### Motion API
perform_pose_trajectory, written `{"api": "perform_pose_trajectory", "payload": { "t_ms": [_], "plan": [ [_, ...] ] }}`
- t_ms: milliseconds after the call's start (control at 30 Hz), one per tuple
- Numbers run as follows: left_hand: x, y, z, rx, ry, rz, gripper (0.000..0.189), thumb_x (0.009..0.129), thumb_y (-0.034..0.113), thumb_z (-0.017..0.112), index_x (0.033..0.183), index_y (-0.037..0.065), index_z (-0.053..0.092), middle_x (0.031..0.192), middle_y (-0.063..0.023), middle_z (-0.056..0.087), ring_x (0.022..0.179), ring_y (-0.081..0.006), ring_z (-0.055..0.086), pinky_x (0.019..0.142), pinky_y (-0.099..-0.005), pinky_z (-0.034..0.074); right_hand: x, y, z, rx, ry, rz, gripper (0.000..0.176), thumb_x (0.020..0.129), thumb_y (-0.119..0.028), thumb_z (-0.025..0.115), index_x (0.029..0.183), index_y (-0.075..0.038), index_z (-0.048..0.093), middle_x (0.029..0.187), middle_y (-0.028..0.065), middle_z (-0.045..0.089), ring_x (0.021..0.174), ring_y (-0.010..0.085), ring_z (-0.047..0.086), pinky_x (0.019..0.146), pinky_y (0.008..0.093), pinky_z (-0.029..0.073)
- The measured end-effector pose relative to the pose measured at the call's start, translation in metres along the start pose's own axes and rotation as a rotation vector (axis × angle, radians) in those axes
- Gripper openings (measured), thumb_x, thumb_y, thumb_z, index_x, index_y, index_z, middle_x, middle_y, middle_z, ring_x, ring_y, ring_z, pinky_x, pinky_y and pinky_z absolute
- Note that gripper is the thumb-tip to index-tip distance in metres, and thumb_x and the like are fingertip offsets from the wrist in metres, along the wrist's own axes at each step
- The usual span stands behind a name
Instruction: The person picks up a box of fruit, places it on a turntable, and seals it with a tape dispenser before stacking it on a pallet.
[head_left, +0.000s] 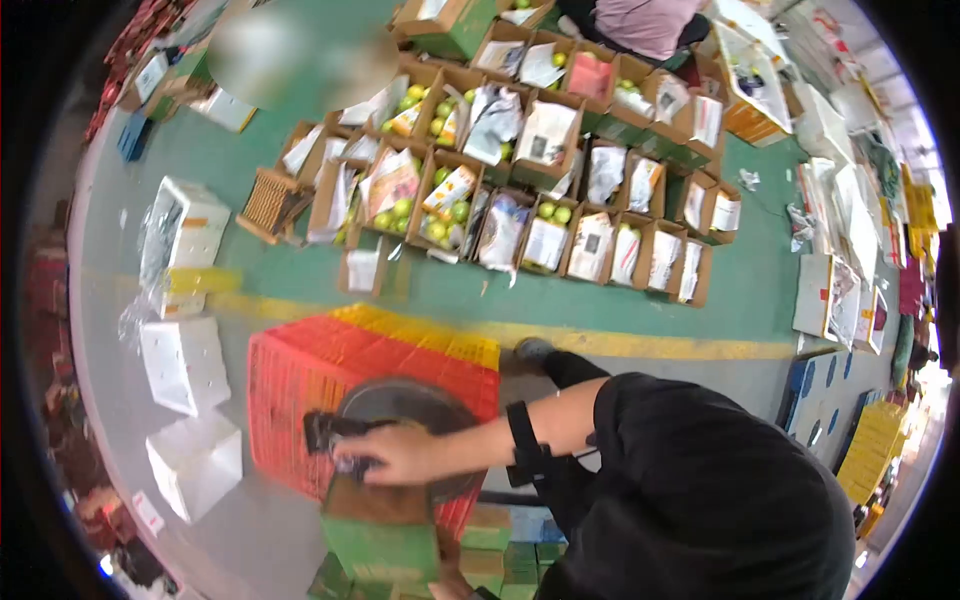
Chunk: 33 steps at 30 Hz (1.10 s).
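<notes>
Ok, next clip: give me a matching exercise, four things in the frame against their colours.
Things:
1 plastic crate
2 foam boxes
3 carton at the bottom edge
4 tool gripped in the right hand

Colours:
a green
b black
c red
d white

Pairs: 1-c; 2-d; 3-a; 4-b

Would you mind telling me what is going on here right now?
A person in a black top is bent over a green and brown cardboard box, one hand holding a dark tool on its top, beside a red plastic crate. Rows of open cardboard boxes of green fruit lie on the green floor behind.
</notes>
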<state>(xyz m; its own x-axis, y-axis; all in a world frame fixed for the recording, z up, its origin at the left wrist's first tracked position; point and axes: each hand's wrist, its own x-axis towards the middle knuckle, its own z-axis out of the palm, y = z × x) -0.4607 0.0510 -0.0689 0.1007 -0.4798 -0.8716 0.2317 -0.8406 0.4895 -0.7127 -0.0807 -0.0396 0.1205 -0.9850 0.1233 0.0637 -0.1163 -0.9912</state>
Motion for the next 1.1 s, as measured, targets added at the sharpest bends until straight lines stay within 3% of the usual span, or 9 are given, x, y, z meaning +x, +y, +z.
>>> {"api": "perform_pose_trajectory", "payload": {
  "t_ms": [167, 200, 267, 333, 467, 600, 800, 933, 1100],
  "plan": [
    [-0.024, 0.012, 0.012, 0.794, 0.094, 0.402, 0.028, 0.079, 0.026, 0.052, 0.091, 0.001, 0.055, 0.076, -0.0161, 0.059, 0.067, -0.0272, 0.058, 0.059, -0.0393, 0.046, 0.008, 0.040, -0.019, 0.145, -0.031, 0.102, 0.040, 0.070, -0.020, 0.063, 0.108, -0.009, 0.055, 0.099, 0.0098, 0.059, 0.092, 0.0221, 0.057, 0.082, 0.0322, 0.043],
    [-0.060, 0.041, 0.037, 0.112, 0.134, 0.014, 0.023, 0.078, 0.021, 0.052, 0.085, 0.000, 0.057, 0.072, -0.0166, 0.057, 0.061, -0.0235, 0.057, 0.054, -0.0364, 0.046, 0.014, 0.044, -0.034, 0.024, -0.023, 0.039, 0.039, 0.070, -0.018, 0.062, 0.107, -0.008, 0.055, 0.097, 0.0069, 0.059, 0.092, 0.0201, 0.056, 0.082, 0.0307, 0.043],
    [-0.081, 0.088, 0.014, 1.344, 0.462, 0.840, 0.019, 0.080, 0.014, 0.049, 0.090, 0.002, 0.059, 0.071, -0.0162, 0.058, 0.055, -0.0204, 0.058, 0.045, -0.0309, 0.045, 0.020, 0.044, -0.065, 0.560, 0.036, 0.415, 0.034, 0.074, -0.019, 0.062, 0.106, -0.010, 0.056, 0.093, 0.0030, 0.060, 0.078, 0.0124, 0.059, 0.068, 0.0241, 0.048],
    [-0.134, 0.145, 0.088, 1.639, 0.350, 1.055, 0.020, 0.077, 0.013, 0.054, 0.096, 0.005, 0.059, 0.086, -0.0121, 0.059, 0.076, -0.0203, 0.060, 0.064, -0.0379, 0.049, 0.030, 0.040, -0.095, 0.954, 0.049, 0.669, 0.031, 0.080, -0.025, 0.059, 0.109, -0.013, 0.054, 0.086, 0.0012, 0.061, 0.063, 0.0085, 0.058, 0.049, 0.0192, 0.047],
    [-0.108, 0.176, 0.165, 2.469, -1.080, 1.330, 0.047, 0.059, 0.032, 0.064, 0.103, 0.016, 0.057, 0.116, 0.0065, 0.048, 0.121, -0.0190, 0.031, 0.097, -0.0536, 0.024, 0.024, 0.048, -0.098, 0.827, -0.502, 0.891, 0.029, 0.085, -0.033, 0.052, 0.107, -0.014, 0.056, 0.086, -0.0023, 0.060, 0.056, 0.0055, 0.053, 0.040, 0.0193, 0.041],
    [-0.078, 0.194, 0.176, 2.437, -1.298, 1.333, 0.055, 0.053, 0.038, 0.068, 0.104, 0.019, 0.057, 0.114, 0.0070, 0.050, 0.121, -0.0206, 0.030, 0.097, -0.0536, 0.026, -0.022, 0.025, -0.137, 0.874, -0.418, 0.995, 0.039, 0.086, -0.027, 0.049, 0.121, -0.011, 0.045, 0.085, 0.0003, 0.058, 0.046, 0.0061, 0.051, 0.038, 0.0174, 0.042],
    [-0.040, 0.170, 0.100, 1.118, 0.583, 0.576, 0.046, 0.076, 0.039, 0.060, 0.106, 0.005, 0.055, 0.100, -0.0126, 0.057, 0.098, -0.0259, 0.051, 0.084, -0.0351, 0.039, -0.082, 0.004, -0.164, 0.899, -0.193, 0.972, 0.041, 0.086, -0.031, 0.048, 0.121, -0.010, 0.045, 0.095, 0.0019, 0.058, 0.057, 0.0071, 0.056, 0.043, 0.0170, 0.044],
    [-0.052, 0.096, 0.064, 0.493, 0.700, 0.514, 0.064, 0.088, 0.051, 0.033, 0.109, -0.006, 0.052, 0.107, -0.0156, 0.056, 0.098, -0.0253, 0.052, 0.085, -0.0300, 0.039, -0.135, 0.033, -0.107, 0.804, -0.482, 0.937, 0.038, 0.084, -0.021, 0.050, 0.119, -0.007, 0.048, 0.102, 0.0037, 0.056, 0.079, 0.0085, 0.056, 0.044, 0.0204, 0.047],
    [-0.064, 0.075, 0.056, 0.337, 0.878, 0.494, 0.068, 0.088, 0.050, 0.032, 0.123, -0.008, 0.033, 0.120, -0.0198, 0.045, 0.102, -0.0276, 0.049, 0.087, -0.0333, 0.039, -0.101, 0.028, -0.038, 0.860, -0.506, 1.025, 0.033, 0.084, -0.017, 0.051, 0.116, -0.009, 0.052, 0.081, 0.0028, 0.058, 0.049, 0.0091, 0.053, 0.041, 0.0220, 0.045]
  ]
}}
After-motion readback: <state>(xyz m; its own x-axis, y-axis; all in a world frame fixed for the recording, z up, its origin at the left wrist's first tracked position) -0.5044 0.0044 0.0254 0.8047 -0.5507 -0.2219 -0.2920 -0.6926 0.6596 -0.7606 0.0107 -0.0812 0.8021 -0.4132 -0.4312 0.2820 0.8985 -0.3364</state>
